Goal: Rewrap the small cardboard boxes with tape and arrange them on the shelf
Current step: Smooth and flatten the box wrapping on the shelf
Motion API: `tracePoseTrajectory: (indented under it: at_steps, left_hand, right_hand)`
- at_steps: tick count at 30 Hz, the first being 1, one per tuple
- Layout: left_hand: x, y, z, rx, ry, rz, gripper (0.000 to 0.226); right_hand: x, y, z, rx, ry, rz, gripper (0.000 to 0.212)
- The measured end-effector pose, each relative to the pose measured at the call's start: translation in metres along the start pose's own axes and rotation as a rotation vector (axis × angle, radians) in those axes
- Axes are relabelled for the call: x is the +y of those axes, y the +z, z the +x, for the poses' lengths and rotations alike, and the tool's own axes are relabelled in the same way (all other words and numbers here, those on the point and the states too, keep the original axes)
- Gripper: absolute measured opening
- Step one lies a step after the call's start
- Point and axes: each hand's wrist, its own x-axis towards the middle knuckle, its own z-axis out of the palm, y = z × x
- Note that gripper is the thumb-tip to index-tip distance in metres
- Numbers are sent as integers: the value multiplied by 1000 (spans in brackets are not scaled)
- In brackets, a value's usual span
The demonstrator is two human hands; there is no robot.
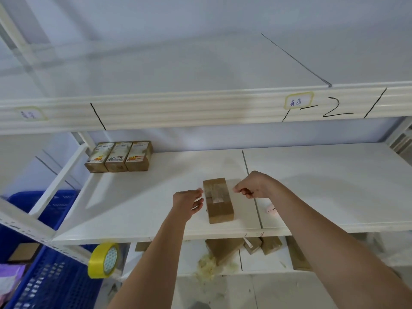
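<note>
We see a plain brown cardboard box [218, 200] banded with clear tape on the shelf [133, 210], our left hand [188, 202] open beside it, right hand [254, 186] curled empty.

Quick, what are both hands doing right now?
Left hand: open, fingertips at the cardboard box.
Right hand: fingers curled; whether it pinches anything cannot be told.

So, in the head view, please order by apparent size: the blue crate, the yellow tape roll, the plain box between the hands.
1. blue crate, largest, though partly cut off
2. plain box and yellow tape roll: they look similar, and the roll is nearer the camera, so no ranking.
</note>
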Motion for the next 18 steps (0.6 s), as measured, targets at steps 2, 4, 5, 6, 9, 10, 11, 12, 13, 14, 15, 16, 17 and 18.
tracePoseTrajectory:
  at_steps: [2, 4, 5, 6, 9, 10, 11, 12, 13, 14, 15, 16, 17, 18]
  left_hand:
    - [1, 0, 5, -36, -20, 15, 24]
    - [2, -1, 9, -54, -35, 58, 23]
    - [2, -1, 11, -52, -46, 81, 22]
    - [3, -1, 14, -51, -59, 95, 21]
    - [6, -3, 21, -53, -85, 140, 16]
    - [7, -4, 24, -56, -89, 156, 17]
    - [7, -6, 27, -62, -91, 166, 18]
    - [8, -7, 29, -63, -90, 172, 18]
    - [8, -7, 30, -56, -86, 179, 18]
    - [8, -7, 32, -42, -78, 188, 17]
    - [8, -7, 34, -24, -67, 199, 16]
    - [7, -6, 36, -10, -56, 211, 15]
    - [7, -6, 38, -1, -45, 228, 14]
    - [8, -6, 40, 5, -36, 248, 13]
  right_hand:
    - [-1, 0, 6, 10, 36, 60, 11]
    - [0, -1, 11, -1, 69, 163, 11]
    - [0, -3, 13, -19, 94, 208, 15]
    - [1, -5, 14, -40, 124, 245, 20]
    - [3, -8, 18, -88, 171, 324, 34]
    - [5, -7, 19, -91, 163, 340, 35]
    - [7, -5, 21, -86, 150, 361, 34]
    - [9, -3, 22, -74, 138, 380, 32]
    - [11, 0, 23, -56, 127, 388, 29]
    - [13, 3, 23, -35, 116, 377, 26]
    - [15, 5, 24, -13, 102, 359, 22]
    - [18, 8, 26, 11, 89, 340, 19]
    - [19, 10, 29, 35, 77, 325, 17]
    - [20, 12, 31, 63, 66, 310, 16]
